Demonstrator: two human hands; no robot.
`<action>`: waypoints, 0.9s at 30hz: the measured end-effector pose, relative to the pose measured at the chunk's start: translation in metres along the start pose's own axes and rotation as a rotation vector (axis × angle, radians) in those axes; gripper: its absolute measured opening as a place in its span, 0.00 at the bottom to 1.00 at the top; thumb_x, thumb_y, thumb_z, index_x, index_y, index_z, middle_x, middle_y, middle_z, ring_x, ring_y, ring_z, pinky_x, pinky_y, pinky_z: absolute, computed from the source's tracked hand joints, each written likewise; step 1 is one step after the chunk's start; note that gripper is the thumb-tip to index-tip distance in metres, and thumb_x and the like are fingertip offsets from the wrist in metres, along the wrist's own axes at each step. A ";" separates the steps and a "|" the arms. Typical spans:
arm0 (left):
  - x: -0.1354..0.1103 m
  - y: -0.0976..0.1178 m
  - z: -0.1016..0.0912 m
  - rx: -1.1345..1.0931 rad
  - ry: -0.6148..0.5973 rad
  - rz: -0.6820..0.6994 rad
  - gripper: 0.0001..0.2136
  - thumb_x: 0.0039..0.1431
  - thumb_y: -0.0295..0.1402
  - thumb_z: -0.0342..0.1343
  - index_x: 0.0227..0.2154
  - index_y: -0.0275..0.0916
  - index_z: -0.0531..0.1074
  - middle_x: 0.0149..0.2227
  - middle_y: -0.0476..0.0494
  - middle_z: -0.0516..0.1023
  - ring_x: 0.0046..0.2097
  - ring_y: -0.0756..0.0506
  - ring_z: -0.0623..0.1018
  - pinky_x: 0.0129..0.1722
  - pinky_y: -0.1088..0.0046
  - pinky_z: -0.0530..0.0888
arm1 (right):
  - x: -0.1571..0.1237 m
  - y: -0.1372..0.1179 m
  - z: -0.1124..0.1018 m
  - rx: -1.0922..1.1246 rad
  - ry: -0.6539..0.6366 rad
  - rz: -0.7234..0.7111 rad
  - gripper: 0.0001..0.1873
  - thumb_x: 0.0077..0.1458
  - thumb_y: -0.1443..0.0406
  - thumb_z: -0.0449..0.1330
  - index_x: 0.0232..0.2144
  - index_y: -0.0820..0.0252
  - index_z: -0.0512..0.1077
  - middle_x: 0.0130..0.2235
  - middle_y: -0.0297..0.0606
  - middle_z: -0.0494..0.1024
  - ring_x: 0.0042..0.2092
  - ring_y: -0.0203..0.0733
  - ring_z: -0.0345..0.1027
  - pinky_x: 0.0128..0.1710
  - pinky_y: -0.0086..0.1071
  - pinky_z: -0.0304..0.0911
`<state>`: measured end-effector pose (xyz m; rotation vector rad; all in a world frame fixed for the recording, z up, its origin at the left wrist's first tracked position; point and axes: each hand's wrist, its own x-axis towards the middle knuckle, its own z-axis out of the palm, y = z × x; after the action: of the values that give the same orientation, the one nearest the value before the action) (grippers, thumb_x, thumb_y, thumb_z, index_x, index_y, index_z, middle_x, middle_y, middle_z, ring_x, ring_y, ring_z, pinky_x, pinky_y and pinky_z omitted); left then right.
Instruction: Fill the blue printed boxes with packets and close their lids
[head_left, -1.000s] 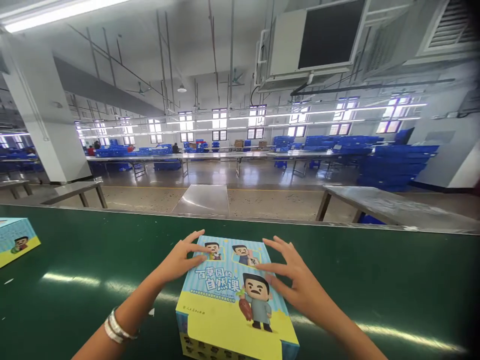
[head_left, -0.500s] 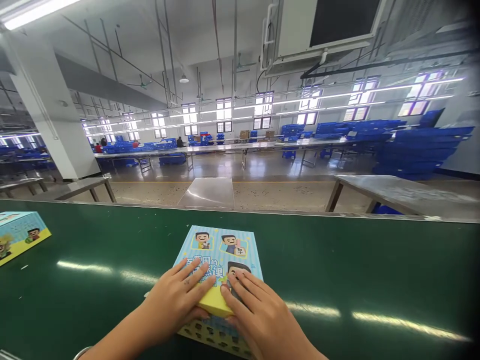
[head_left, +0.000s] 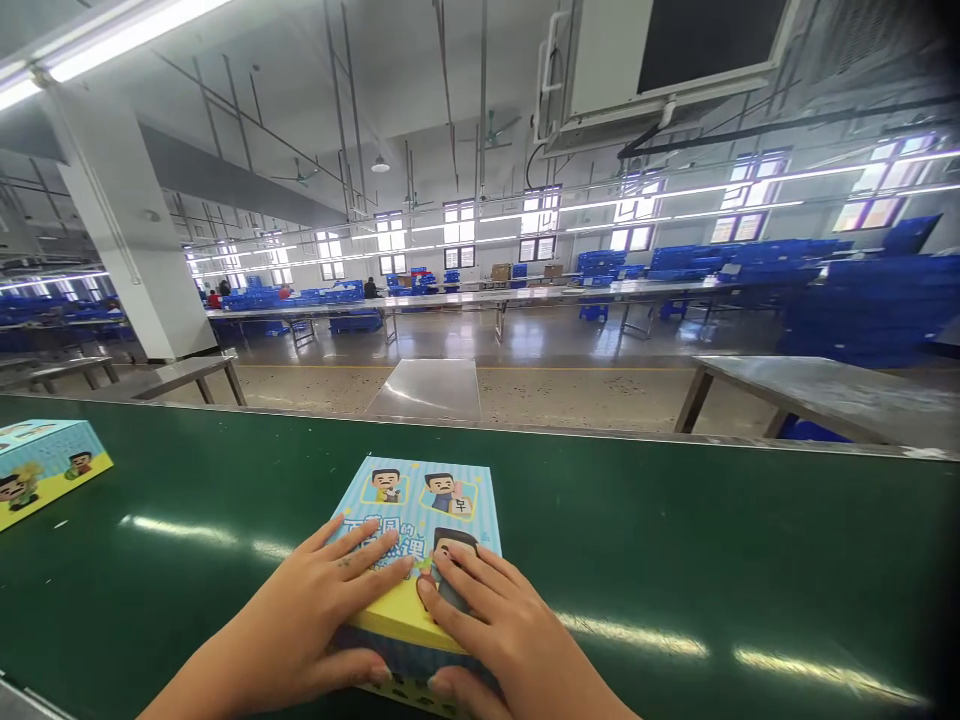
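Green conveyor belt (head_left: 637,540), printed box (head_left: 420,510) under left hand (head_left: 307,610) and right hand (head_left: 495,630)

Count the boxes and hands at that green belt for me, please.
Boxes on the green belt: 2 (box under the hands, box at the far left)
Hands: 2 (left hand, right hand)
Total: 4
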<state>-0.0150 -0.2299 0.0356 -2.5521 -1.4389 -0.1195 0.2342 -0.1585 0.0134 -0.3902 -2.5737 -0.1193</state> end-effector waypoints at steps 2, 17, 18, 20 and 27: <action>-0.003 -0.005 0.002 0.048 0.009 -0.009 0.33 0.62 0.55 0.47 0.65 0.51 0.45 0.64 0.47 0.57 0.62 0.34 0.63 0.60 0.43 0.62 | 0.001 0.000 0.004 -0.025 -0.056 0.005 0.26 0.62 0.55 0.55 0.58 0.58 0.66 0.59 0.45 0.66 0.61 0.55 0.58 0.57 0.53 0.60; -0.029 -0.076 0.013 0.430 0.211 0.181 0.33 0.61 0.56 0.39 0.62 0.39 0.56 0.58 0.49 0.69 0.57 0.44 0.72 0.67 0.63 0.46 | 0.026 -0.004 0.042 -0.049 -0.022 -0.024 0.24 0.66 0.57 0.46 0.61 0.58 0.60 0.61 0.44 0.65 0.62 0.54 0.56 0.56 0.53 0.60; -0.031 -0.079 0.014 0.439 0.205 0.178 0.33 0.61 0.56 0.39 0.62 0.40 0.55 0.58 0.49 0.68 0.57 0.45 0.72 0.66 0.64 0.49 | 0.028 -0.005 0.043 -0.052 -0.017 -0.020 0.24 0.66 0.57 0.46 0.61 0.58 0.60 0.61 0.45 0.65 0.62 0.55 0.56 0.56 0.54 0.60; -0.034 -0.087 0.016 0.445 0.188 0.177 0.34 0.61 0.57 0.39 0.64 0.42 0.52 0.59 0.50 0.67 0.57 0.45 0.71 0.64 0.66 0.54 | 0.032 -0.006 0.046 -0.067 -0.003 -0.018 0.24 0.66 0.58 0.46 0.60 0.59 0.61 0.60 0.47 0.65 0.62 0.55 0.56 0.55 0.54 0.59; -0.044 -0.067 0.014 0.416 0.098 0.020 0.42 0.59 0.62 0.37 0.66 0.34 0.44 0.62 0.40 0.62 0.63 0.42 0.63 0.66 0.61 0.39 | 0.050 -0.012 0.077 -0.232 0.371 -0.100 0.21 0.60 0.55 0.54 0.51 0.60 0.69 0.50 0.45 0.76 0.52 0.53 0.67 0.49 0.45 0.63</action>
<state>-0.0951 -0.2297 0.0237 -2.1900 -1.2491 0.0527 0.1521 -0.1451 -0.0265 -0.2914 -2.2162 -0.4837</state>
